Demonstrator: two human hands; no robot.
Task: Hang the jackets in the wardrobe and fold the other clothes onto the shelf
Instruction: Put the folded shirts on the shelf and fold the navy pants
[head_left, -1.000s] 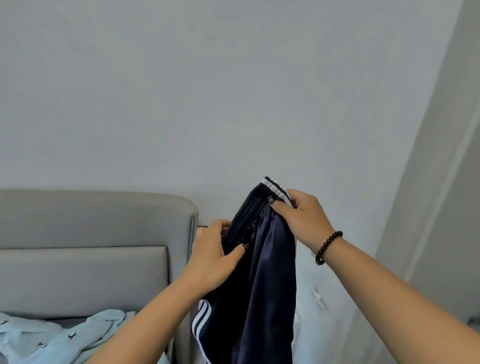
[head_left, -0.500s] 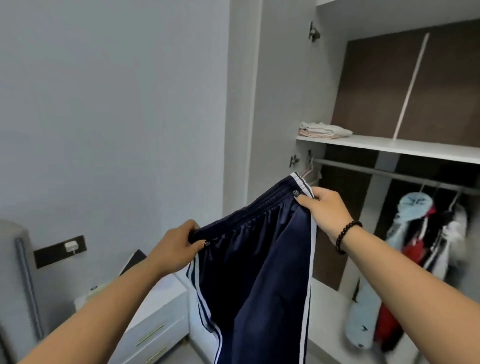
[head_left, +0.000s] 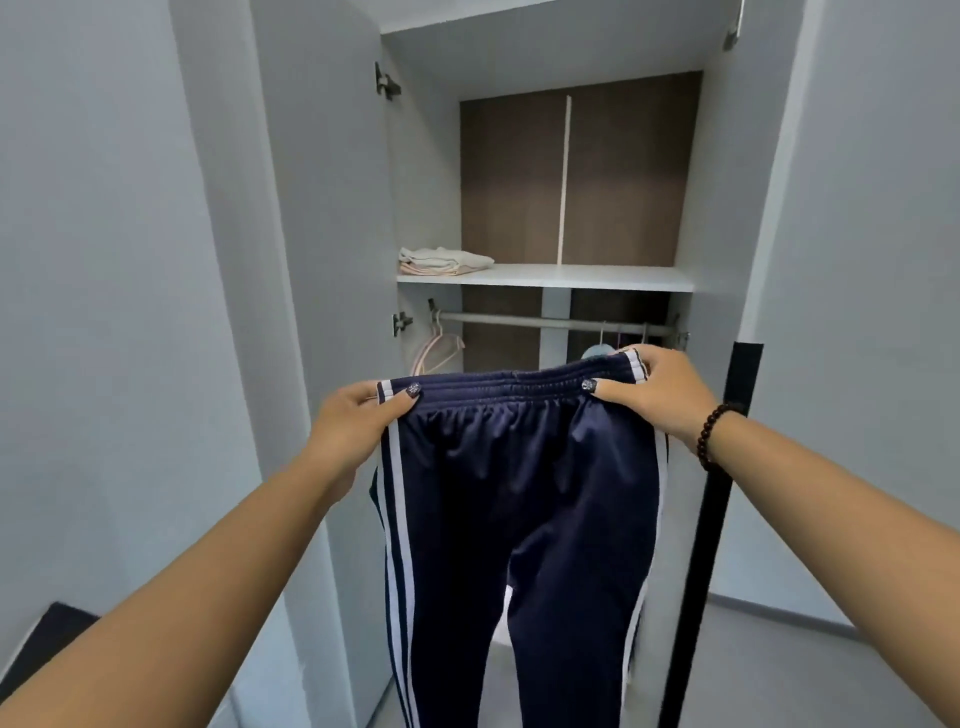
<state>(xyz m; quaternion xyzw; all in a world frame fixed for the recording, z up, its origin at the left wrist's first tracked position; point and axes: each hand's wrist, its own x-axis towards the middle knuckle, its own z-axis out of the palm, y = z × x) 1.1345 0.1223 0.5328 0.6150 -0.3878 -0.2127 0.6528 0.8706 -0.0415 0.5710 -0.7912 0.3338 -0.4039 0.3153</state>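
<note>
Navy track trousers (head_left: 519, 499) with white side stripes hang full length in front of me, waistband stretched flat. My left hand (head_left: 353, 426) pinches the waistband's left end and my right hand (head_left: 660, 395) pinches its right end. Behind them stands the open wardrobe with a white shelf (head_left: 571, 278). A folded pale garment (head_left: 441, 260) lies at the shelf's left end. Below runs a hanging rail (head_left: 519, 320) with empty pink hangers (head_left: 436, 348) at the left. Hung clothes at the rail's right are mostly hidden behind the trousers.
The left wardrobe door (head_left: 322, 260) stands open beside my left arm. The right door (head_left: 841, 208), with a black edge strip (head_left: 711, 519), is open beside my right arm. A dark-topped nightstand corner (head_left: 47, 639) shows at the lower left.
My view has swung right from the bed and wall to face the wardrobe. My hands have spread apart, pulling the bunched waistband out flat and wide.
</note>
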